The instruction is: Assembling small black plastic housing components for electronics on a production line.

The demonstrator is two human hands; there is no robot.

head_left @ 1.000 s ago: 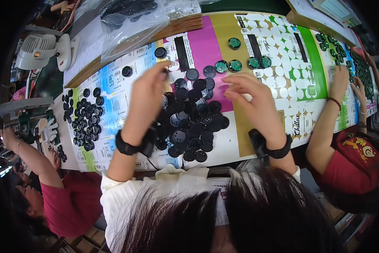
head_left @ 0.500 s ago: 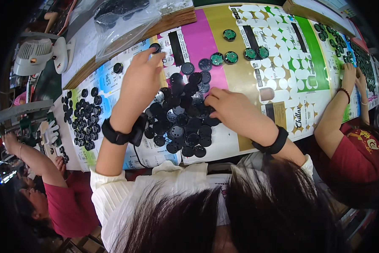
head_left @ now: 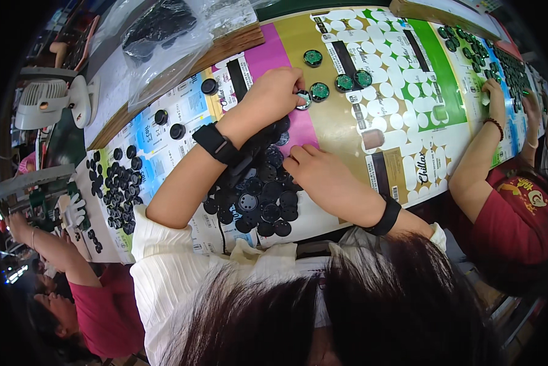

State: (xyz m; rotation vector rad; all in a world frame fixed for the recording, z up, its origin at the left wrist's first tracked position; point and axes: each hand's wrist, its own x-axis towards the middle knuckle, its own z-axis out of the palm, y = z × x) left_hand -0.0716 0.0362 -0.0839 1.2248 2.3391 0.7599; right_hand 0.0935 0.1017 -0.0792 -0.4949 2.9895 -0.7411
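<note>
My left hand (head_left: 275,93) reaches across the pile, fingertips closed on a round black case with a green circuit board (head_left: 303,100). It sits at the left end of a row beside a similar board case (head_left: 319,91). My right hand (head_left: 329,180) hovers low at the right edge of a heap of black plastic discs (head_left: 249,202). Its fingers are bent and apart, with nothing visible in them. Part of the heap is hidden under my left forearm. Beyond that forearm stand three black round pieces, one of them a thick black cap (head_left: 210,86).
More black caps (head_left: 122,189) cluster at the left. A wooden-edged board (head_left: 182,76) with a plastic bag (head_left: 164,36) borders the far left. Co-workers sit on both sides; one's arm (head_left: 481,140) reaches in at the right. Printed sheets (head_left: 408,165) cover the table.
My left hand has let go of a black cap at the far left and moved right to a circuit-board case. My right hand stays by the heap. The whole view has shifted slightly.
</note>
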